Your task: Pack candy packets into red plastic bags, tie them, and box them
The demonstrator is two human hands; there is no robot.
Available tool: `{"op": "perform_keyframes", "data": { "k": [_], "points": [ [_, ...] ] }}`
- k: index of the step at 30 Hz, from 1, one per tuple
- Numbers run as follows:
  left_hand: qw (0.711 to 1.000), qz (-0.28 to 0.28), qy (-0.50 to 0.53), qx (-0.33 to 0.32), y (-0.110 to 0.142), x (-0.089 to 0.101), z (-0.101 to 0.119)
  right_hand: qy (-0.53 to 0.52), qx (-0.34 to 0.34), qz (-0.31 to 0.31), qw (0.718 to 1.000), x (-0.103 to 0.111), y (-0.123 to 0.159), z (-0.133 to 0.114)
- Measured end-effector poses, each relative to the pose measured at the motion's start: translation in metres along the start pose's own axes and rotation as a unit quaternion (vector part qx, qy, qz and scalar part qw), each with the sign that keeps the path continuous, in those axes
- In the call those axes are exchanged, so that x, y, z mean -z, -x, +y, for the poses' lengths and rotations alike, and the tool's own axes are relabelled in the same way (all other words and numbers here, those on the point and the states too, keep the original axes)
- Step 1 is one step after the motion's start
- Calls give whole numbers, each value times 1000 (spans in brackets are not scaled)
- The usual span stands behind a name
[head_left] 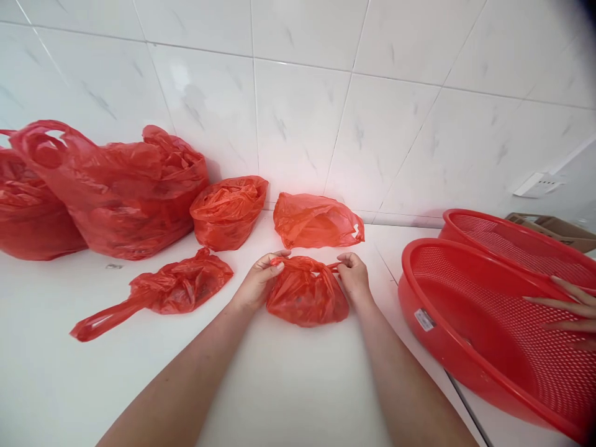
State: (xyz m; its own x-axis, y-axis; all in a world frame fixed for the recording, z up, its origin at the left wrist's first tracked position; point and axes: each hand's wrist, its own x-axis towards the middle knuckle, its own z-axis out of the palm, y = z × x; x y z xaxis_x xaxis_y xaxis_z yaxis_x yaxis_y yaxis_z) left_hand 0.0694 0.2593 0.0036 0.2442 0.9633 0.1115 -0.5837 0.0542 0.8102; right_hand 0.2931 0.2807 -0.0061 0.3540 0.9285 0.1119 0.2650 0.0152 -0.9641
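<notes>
A small red plastic bag point(307, 301) with bulging contents sits on the white table in front of me; what is inside cannot be made out. My left hand point(263, 278) pinches its gathered top at the left side. On the other side, my right hand point(354, 276) is closed on a twisted handle of the same bag. Just behind it lies a flattened, crumpled red bag point(316, 220). To the left of my left hand rests another red bag point(186, 285), its long handle stretched toward the front left.
Full red bags point(135, 198) stand along the tiled wall at left, with a smaller filled bag point(230, 214) beside them. At right are two red perforated baskets point(419, 292); another person's hand point(568, 310) reaches into the nearer one. A cardboard box point(554, 231) sits behind.
</notes>
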Motion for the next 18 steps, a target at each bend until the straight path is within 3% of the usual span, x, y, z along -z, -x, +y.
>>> {"op": "perform_keyframes", "data": {
  "k": [4, 8, 11, 13, 15, 16, 18],
  "points": [
    [999, -21, 22, -13, 0, 13, 8, 94, 6, 91, 991, 15, -10, 12],
    [999, -23, 44, -2, 0, 17, 12, 150, 16, 109, 983, 19, -13, 17],
    [1000, 22, -1, -10, -2, 13, 12, 160, 50, 72, 983, 17, -13, 18],
    [991, 88, -85, -59, 0, 8, 10, 155, 85, 22, 984, 14, -10, 17],
    [959, 144, -203, -134, 4, 1, 7, 149, 121, -24, 981, 8, -4, 15],
    [938, 145, -267, -168, 6, -3, 5, 152, 139, -44, 978, 4, -1, 14],
    [903, 68, -377, -196, 11, -11, 1, 166, 176, -83, 967, -3, 6, 14]
  ]
}}
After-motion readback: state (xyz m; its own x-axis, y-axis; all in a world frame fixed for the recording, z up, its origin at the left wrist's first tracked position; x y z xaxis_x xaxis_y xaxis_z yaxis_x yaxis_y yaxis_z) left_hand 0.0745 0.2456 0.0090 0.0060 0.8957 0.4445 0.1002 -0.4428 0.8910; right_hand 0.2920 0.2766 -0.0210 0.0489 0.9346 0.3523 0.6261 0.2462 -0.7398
